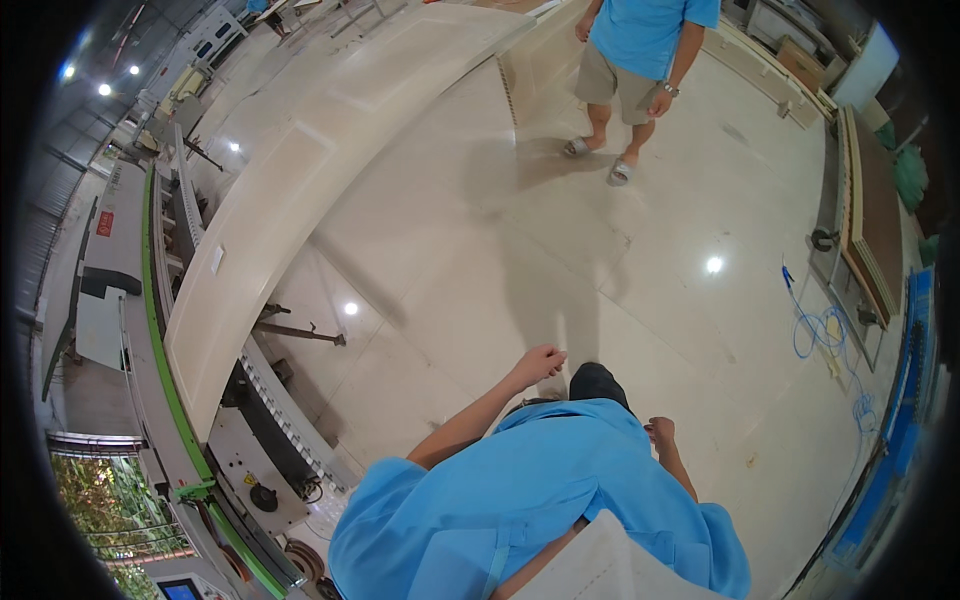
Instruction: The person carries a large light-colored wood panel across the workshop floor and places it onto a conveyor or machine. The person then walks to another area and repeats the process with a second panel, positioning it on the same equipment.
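Observation:
Loosely curled, my left hand [538,366] hangs in the air in front of my body, over the pale tiled floor [450,290]. I see nothing held in it. At my right side my right hand [660,432] hangs with its fingers bent in and likewise shows nothing in them. Neither hand touches an object. Between them a dark shoe or trouser leg [600,386] shows beyond my blue shirt [540,460].
On the left a long cream panel [300,165] lies along a machine with a green edge strip [165,330]. A person in a blue shirt [640,40] stands ahead. At right are stacked boards [868,215], a coiled blue hose [822,332] and a blue rail [890,430].

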A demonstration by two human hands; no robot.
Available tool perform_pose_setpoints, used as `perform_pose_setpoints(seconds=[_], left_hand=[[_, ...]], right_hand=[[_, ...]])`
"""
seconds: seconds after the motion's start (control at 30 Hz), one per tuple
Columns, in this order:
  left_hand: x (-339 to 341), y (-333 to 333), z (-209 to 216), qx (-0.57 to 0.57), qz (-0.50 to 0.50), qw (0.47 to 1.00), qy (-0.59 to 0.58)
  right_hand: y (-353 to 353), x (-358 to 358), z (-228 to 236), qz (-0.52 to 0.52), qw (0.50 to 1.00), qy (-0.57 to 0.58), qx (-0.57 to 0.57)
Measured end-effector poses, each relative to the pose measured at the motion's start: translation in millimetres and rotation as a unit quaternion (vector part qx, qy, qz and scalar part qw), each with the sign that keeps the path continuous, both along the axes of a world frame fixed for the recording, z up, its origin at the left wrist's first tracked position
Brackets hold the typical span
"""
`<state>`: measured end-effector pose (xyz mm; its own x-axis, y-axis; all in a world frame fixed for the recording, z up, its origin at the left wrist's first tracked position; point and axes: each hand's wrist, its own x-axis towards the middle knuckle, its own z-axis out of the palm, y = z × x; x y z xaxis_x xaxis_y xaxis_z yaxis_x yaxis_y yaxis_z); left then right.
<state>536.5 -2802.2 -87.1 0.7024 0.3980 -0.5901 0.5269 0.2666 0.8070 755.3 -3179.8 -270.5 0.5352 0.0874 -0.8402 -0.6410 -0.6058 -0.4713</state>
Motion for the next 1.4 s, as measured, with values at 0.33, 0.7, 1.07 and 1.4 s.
perform_pose_setpoints(seconds=[0.33, 0.7, 1.07, 1.4], left_hand=[[62, 172, -25, -0.010, 0.144, 0.987, 0.072], [12, 320, -60, -0.197, 0.608, 0.767, -0.045], [80, 647, -41, -0.235, 0.629, 0.728, -0.139], [180, 919, -19, -0.226, 0.553, 0.779, -0.192]], right_hand=[[245, 141, -63, 0.543, 0.825, -0.160, 0.004], [769, 266, 77, 0.427, 0.882, -0.075, 0.186], [1017, 194, 87, 0.394, 0.900, 0.075, 0.169], [1183, 270, 65, 0.185, 0.961, 0.120, 0.168]])
